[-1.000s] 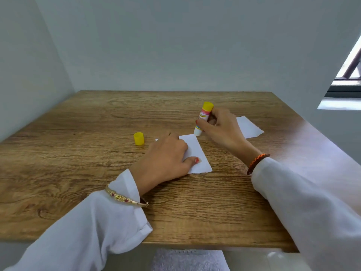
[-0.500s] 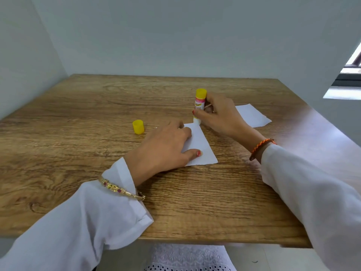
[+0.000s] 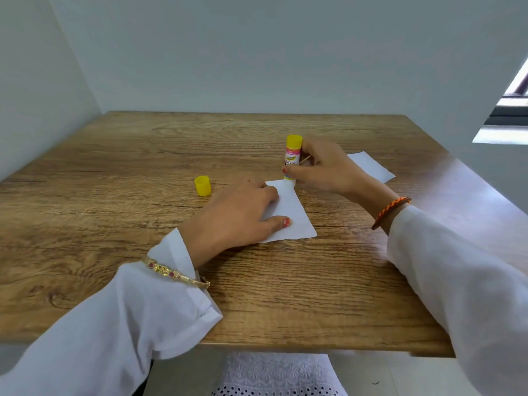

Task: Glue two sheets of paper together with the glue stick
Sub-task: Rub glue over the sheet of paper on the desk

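Now upright, the glue stick point(image 3: 292, 158) in the right hand point(image 3: 323, 170) grip touches the near sheet's point(image 3: 291, 215) far edge, left hand point(image 3: 237, 215) flat, yellow cap point(image 3: 203, 185) left.

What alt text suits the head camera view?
A right hand presses an uncapped glue stick onto a paper sheet held flat by the left hand. Its yellow cap and a second sheet lie nearby.

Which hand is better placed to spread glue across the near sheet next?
Right. The right hand already holds the uncapped glue stick upright, tip on the near sheet's far edge, while the left hand lies flat pinning that sheet.
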